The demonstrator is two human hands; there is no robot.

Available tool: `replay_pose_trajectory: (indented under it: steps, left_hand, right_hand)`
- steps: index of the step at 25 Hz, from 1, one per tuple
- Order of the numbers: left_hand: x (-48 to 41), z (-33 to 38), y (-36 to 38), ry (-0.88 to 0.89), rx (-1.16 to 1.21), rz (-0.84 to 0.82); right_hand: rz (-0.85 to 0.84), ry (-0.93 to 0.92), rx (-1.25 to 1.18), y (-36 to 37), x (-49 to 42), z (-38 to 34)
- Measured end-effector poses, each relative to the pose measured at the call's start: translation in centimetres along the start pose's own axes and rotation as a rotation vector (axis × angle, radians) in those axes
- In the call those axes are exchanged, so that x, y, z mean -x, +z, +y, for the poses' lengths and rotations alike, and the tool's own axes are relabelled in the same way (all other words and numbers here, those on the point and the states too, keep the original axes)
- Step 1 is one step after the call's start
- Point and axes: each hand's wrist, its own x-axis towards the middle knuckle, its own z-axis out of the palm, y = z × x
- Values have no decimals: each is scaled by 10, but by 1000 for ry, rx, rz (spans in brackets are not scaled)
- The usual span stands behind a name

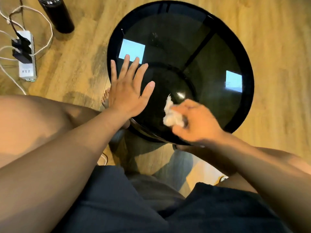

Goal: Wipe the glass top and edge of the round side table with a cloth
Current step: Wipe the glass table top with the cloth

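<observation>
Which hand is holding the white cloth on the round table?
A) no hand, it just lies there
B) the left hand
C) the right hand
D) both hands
C: the right hand is curled round the white cloth near the table's front edge, while the left hand lies flat with fingers spread.

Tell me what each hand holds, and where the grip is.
The right hand holds the white cloth, grip on one bunched end. The left hand holds nothing, spread flat over the table edge.
</observation>
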Motion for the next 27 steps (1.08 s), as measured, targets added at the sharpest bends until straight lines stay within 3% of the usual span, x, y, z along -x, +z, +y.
replay_pose_trajectory:
  steps: [2,3,5,6,8,11,13,14,16,18,19,21,23,24,27]
  left_hand:
    - [1,0,-2,11,-13,-11]
    - [2,1,-3,9,-12,-19]
    - [1,5,-2,5,-6,-28]
    - [0,5,-2,1,-5,-17]
    - [-1,5,-2,-4,16,1]
    - [1,1,-2,5,36,14]
    - [1,1,-1,23,29,4]
    - [0,0,0,25,31,3]
    - [-1,1,2,24,31,18]
    - [-1,0,3,16,54,38]
    - [0,0,2,9,72,46]
    - [0,1,-1,5,91,48]
    - [2,1,-2,14,84,37]
    - [2,2,-1,19,81,28]
    - [1,2,1,22,83,46]
  right_hand:
    - [-125,-152,18,0,23,-3]
    - [-79,-149,76,-9,14,13]
    - [111,140,188,-43,-23,70]
    - [197,329,109,-55,-34,92]
    - [215,404,45,-43,-28,84]
    - [-75,-76,-14,-3,24,7]
    - [-110,-143,66,-17,26,25]
    - [-51,-28,122,-29,13,49]
    - [145,419,132,-59,-12,113]
    - [243,583,34,-52,-13,118]
    - [227,489,15,-37,-7,93]
    - [66,109,-67,-1,29,22]
    - [-35,-75,39,-2,44,18]
    - [-17,3,97,-13,37,41]
    - [200,611,115,-49,18,136]
